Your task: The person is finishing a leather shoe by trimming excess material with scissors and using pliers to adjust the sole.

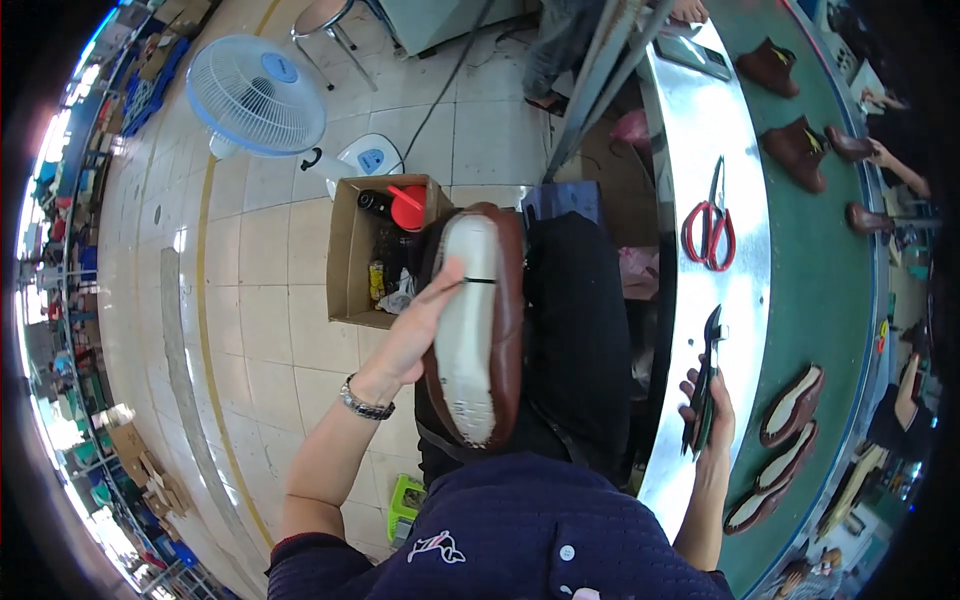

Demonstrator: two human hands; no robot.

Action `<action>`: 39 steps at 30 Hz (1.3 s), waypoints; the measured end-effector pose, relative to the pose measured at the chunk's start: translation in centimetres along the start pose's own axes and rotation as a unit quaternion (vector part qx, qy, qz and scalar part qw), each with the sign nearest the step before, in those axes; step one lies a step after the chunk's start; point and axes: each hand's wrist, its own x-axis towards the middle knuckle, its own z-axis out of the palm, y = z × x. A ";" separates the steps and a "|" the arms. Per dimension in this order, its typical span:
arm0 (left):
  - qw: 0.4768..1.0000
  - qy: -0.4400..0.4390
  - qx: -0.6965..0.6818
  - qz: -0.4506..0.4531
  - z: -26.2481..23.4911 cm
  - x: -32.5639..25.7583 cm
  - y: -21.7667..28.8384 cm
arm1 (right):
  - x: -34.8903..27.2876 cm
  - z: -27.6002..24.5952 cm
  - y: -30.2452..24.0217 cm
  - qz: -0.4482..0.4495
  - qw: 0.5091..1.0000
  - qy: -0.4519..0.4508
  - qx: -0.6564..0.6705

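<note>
A brown leather shoe (508, 330) rests over my lap with its pale underside turned up. A dark strip crosses that underside near the far end, and small marks dot the near end. My left hand (412, 338), with a metal watch (366, 400) on its wrist, grips the shoe from the left, thumb on the pale sole. On the right, my right hand (712, 405) is wrapped around dark-handled pincers (711, 345) at the metal bench (715, 110). Farther along the bench lie red-handled scissors (710, 225), apart from my hand.
Beyond the bench runs a green belt (800, 290) carrying brown boots (797, 152) and shoes with pale soles (792, 405). A cardboard box (345, 250) with assorted items stands left of my knees. Farther left is a fan (257, 95). Other people work across the belt.
</note>
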 end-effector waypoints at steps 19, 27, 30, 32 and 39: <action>0.950 0.044 0.142 0.274 2.5 5.9 1.9 | 4.9 24.2 -8.9 0.216 0.863 -0.353 -0.289; 0.944 0.074 0.103 0.306 2.9 6.6 1.1 | 4.9 24.1 -8.1 0.086 0.800 -0.332 -0.493; 0.942 0.078 0.097 0.311 3.4 6.5 1.1 | 4.6 22.9 -6.7 0.003 0.784 -0.317 -0.533; 0.935 0.084 0.099 0.331 3.4 6.5 1.0 | 4.5 22.6 -6.2 -0.037 0.778 -0.308 -0.546; 0.976 0.042 -0.017 0.214 2.4 6.6 1.6 | 4.4 23.7 -9.3 -0.030 0.725 -0.323 -0.607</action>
